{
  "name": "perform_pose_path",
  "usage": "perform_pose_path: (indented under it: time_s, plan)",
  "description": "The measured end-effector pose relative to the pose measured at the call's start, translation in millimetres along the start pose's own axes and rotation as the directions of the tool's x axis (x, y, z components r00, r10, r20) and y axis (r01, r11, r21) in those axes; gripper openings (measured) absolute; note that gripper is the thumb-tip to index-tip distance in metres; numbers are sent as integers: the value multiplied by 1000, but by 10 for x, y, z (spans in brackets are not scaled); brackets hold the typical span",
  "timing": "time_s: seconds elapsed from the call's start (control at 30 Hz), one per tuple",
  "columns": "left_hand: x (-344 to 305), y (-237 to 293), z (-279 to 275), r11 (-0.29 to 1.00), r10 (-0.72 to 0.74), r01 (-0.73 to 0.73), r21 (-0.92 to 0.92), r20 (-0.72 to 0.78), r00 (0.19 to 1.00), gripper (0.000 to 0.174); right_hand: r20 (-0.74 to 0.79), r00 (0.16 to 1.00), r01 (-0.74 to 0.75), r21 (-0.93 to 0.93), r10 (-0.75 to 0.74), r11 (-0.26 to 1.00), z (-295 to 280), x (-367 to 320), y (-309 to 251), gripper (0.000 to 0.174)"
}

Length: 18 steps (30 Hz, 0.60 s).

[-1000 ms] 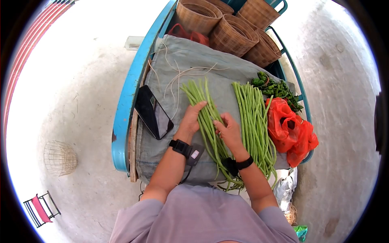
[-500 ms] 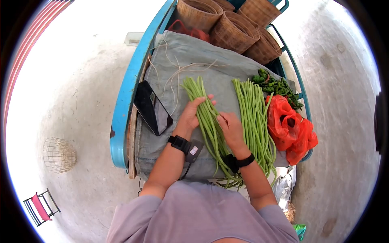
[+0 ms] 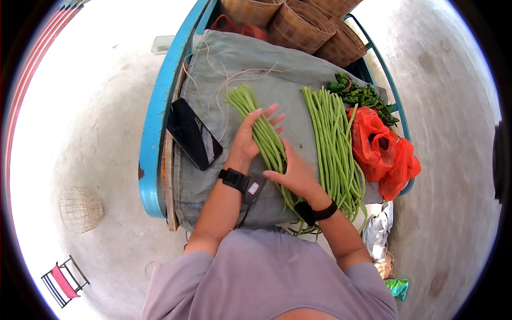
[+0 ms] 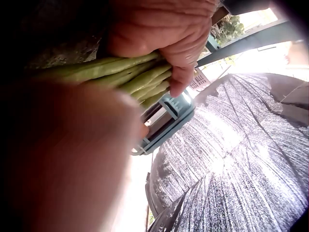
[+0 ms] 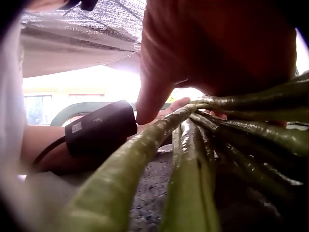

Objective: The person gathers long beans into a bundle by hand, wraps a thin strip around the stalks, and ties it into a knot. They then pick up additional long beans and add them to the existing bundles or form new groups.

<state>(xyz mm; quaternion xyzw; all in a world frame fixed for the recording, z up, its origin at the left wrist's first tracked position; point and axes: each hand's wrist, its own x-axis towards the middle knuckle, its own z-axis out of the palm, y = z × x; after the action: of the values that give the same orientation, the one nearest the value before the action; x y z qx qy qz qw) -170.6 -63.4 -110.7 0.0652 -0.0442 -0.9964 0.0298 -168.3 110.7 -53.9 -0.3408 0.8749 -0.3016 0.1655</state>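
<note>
In the head view my left hand (image 3: pixel 246 140) holds the upper part of a bundle of green long beans (image 3: pixel 240 98), its thumb laid across the top and its fingertips showing past the right side. The left wrist view shows the beans (image 4: pixel 140 79) between thumb and fingers. Lower down the bundle, my right hand (image 3: pixel 298 173) straddles the stalks with thumb and fingers spread wide. Close up in the right wrist view, bean ends (image 5: pixel 190 179) fan out below that hand. A second pile of long beans (image 3: pixel 333 138) lies to the right on the grey cloth (image 3: pixel 213 197).
A black phone (image 3: pixel 192 136) and pale strings (image 3: pixel 229 80) lie left of the beans. Dark green leafy peppers (image 3: pixel 368 98) and a red plastic bag (image 3: pixel 381 154) sit at the right. Wicker baskets (image 3: pixel 301 26) stand at the back of the blue cart (image 3: pixel 154 181).
The right hand has gone from closed fingertips on the bundle to a wide spread of thumb and fingers. The left hand's fingers have stretched out further. The head view has shifted slightly.
</note>
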Motion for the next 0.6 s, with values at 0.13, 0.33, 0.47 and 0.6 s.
perform_pose_path:
  time_s: [0.13, 0.33, 0.47, 0.6]
  plan:
    - [29, -26, -117, 997, 9, -1, -75, 108, 994, 29, 7, 989, -144, -59, 145, 988, 72, -40, -151, 84]
    - [10, -33, -172, 991, 64, -36, -127, 221, 973, 40, 170, 971, -178, 56, 166, 982, -146, -10, -193, 68]
    - [-111, -32, 76, 972, 128, -63, -226, 283, 950, 47, 295, 946, -191, 169, 135, 967, -479, 45, -542, 60]
    - [-241, 29, 301, 986, 125, -107, -127, 146, 981, 43, 382, 922, -172, 267, 59, 948, -222, 214, -231, 54]
